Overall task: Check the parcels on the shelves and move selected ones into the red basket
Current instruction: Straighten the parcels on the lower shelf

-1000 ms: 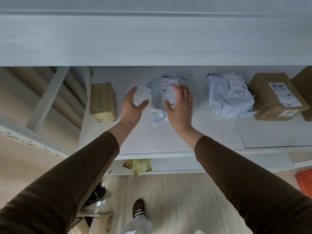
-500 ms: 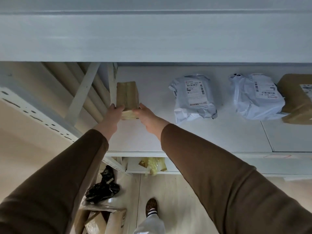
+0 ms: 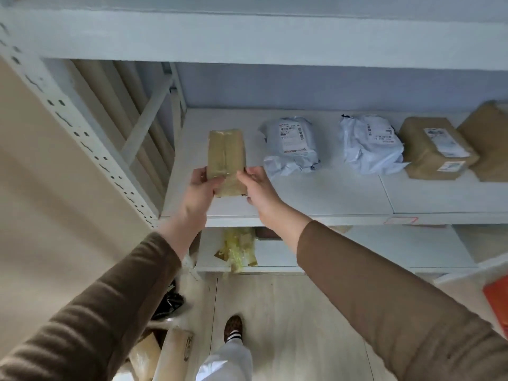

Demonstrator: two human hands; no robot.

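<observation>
Lighting was soft, even and cool, with no glare. The shelf (image 3: 316,193) recess lay in mild shadow beneath the board above. Detail was soft throughout; parcel labels were illegible. Wide-angle distortion bent the upright (image 3: 71,125) at the left edge.

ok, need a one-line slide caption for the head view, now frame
Both hands, left hand and right hand, grip a small tape-wrapped brown parcel at the shelf end, beside two grey mailers.

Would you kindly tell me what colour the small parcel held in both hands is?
The small parcel is tan brown, wrapped in glossy tape, seen in the head view.
</observation>
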